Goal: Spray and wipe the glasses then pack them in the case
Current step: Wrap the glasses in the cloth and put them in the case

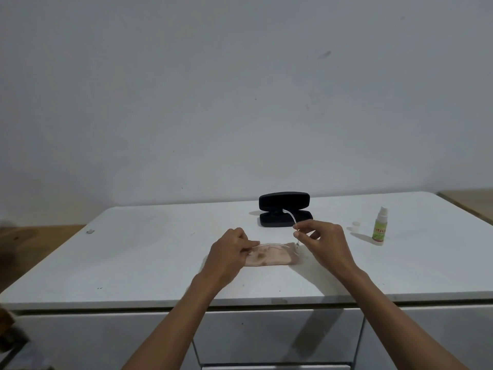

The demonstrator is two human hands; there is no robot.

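Note:
Clear-framed glasses [269,245] are held low over a pinkish cloth [266,257] lying on the white table [149,257]. My left hand [232,249] pinches the glasses' left end. My right hand [320,240] grips the right hinge, and one clear temple arm [289,216] sticks up and back toward the case. The black glasses case [285,209] stands open behind the hands, its lid upright. A small spray bottle [380,227] with a green label stands to the right, its clear cap [356,224] lying beside it.
A grey wall rises behind the table. White drawer fronts [277,335] sit under the near edge. Wooden surfaces show at far left [32,236] and far right [469,201]. A small grey object [90,231] lies near the table's left edge.

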